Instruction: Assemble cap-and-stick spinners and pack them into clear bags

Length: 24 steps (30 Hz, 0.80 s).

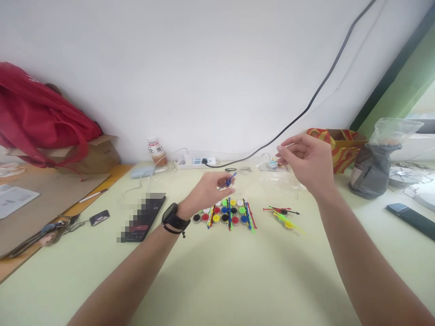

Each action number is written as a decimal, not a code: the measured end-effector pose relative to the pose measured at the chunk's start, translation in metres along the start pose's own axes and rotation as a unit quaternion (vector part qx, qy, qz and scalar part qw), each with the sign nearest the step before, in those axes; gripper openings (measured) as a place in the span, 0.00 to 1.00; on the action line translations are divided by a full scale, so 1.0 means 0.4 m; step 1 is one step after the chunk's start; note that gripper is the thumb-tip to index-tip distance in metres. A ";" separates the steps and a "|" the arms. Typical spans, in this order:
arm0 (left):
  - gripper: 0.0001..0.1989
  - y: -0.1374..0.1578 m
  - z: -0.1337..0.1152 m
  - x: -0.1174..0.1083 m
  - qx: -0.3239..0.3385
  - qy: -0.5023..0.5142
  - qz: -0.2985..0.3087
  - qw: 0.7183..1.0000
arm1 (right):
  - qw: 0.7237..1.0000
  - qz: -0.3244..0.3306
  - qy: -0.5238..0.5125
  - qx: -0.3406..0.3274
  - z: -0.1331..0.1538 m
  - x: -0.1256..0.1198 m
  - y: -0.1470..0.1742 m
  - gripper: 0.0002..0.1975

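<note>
The person's left hand (212, 188) pinches a small blue piece (228, 183), a slim pointer with a rounder part at its middle, between thumb and fingers just above the back of the disc rows. The right hand (307, 163) is raised well to the right, thumb and forefinger drawn into a narrow pinch; whether anything sits between them cannot be told. Below the left hand, coloured discs (216, 218) stand close together in rows, with bundles of loose pointers (229, 213) lying across them. Right of these, set apart, lies a small cluster (283, 211) where red, black and yellow-green pointers overlap at least one yellow disc. Judging from this layout, the work seems early: the cluster looks like the part done, while most discs and pointers remain loose. The table (251, 290) offers wide open room between the forearms, and more to the right of the cluster before a phone (411, 222). Behind, room is tighter: clear plastic (278, 181) lies near the back edge, where a power strip (200, 161) sits by the wall. On the left, a dark phone (151, 215) lies just beside the watch (174, 218) on the wrist.
</note>
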<state>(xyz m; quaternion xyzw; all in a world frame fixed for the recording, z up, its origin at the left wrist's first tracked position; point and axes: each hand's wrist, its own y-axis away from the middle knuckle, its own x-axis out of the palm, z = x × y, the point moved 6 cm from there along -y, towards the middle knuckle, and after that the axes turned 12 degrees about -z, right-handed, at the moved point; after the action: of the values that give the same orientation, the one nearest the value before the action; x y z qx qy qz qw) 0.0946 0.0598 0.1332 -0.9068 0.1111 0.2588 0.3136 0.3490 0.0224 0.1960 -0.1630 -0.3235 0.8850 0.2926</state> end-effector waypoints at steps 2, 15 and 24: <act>0.09 0.000 0.002 -0.001 0.000 -0.005 -0.005 1.000 | 0.999 0.036 0.003 -0.002 0.002 0.013 0.004 0.12; 0.08 -0.003 -0.003 -0.006 0.013 -0.025 -0.020 0.999 | 0.964 0.135 0.213 -0.087 -0.025 0.087 0.043 0.03; 0.12 -0.003 0.017 -0.003 -0.021 0.015 -0.017 1.000 | 0.971 0.121 0.190 -0.083 -0.014 0.069 0.031 0.12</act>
<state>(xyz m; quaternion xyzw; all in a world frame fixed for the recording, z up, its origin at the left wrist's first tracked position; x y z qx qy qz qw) 0.0911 0.0648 0.1300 -0.9186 0.0952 0.2422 0.2973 0.3250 0.0346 0.1810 -0.3895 -0.3120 0.8367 0.2254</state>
